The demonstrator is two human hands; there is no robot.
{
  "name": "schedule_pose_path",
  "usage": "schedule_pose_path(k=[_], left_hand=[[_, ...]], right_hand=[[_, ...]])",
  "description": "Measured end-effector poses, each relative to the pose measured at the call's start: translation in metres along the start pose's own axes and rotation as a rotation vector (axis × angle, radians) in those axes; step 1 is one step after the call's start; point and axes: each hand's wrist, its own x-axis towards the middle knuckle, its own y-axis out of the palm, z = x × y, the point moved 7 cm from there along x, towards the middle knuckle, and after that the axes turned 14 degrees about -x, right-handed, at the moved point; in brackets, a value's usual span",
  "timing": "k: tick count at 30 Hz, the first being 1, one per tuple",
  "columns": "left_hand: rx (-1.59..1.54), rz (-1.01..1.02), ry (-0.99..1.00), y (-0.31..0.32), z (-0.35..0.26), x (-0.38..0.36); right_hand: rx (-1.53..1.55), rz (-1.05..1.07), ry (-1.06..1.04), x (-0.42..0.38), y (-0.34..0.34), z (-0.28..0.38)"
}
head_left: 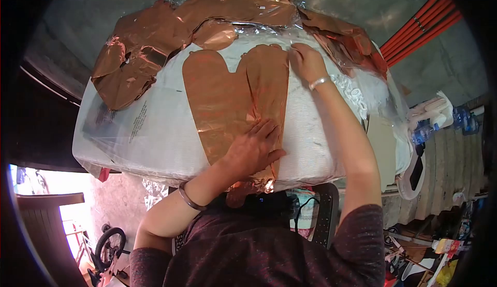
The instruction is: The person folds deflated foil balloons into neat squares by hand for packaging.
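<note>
Copper-coloured foil balloons [215,100], flat and uninflated, lie across the middle of a white-covered table [165,147]. My left hand [253,147] rests on their lower part, fingers spread over the foil and pointing up and right. My right hand [308,64] is beside the upper right edge of the foil, fingers curled; what its fingertips hold, if anything, is too small to tell. The foil's lower end hangs over the table's near edge, close to my body.
More copper foil [238,10] lies in clear plastic along the far edge, with further pieces at the far left and right. White crumpled material [352,95] and a beige board [382,147] are at the right. Red poles [422,25] and bottles [424,134] stand beyond.
</note>
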Motion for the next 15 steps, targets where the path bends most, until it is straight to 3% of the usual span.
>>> schedule_pose_path(k=[2, 5, 7, 8, 15], left_hand=[[-0.012, 0.004, 0.002, -0.004, -0.003, 0.002], [0.013, -0.001, 0.019, -0.003, -0.004, 0.001], [0.041, -0.015, 0.032, -0.002, -0.005, 0.001], [0.009, -0.001, 0.011, -0.001, -0.004, 0.001], [0.02, -0.028, 0.023, 0.0, -0.002, -0.001]], right_hand=[[0.074, -0.02, 0.059, -0.028, -0.007, 0.008], [0.179, 0.136, -0.006, -0.061, 0.005, 0.041], [-0.059, 0.166, -0.137, -0.073, 0.016, 0.062], [-0.056, 0.38, -0.066, -0.076, 0.032, 0.06], [-0.144, 0.44, -0.045, -0.076, 0.038, 0.062]])
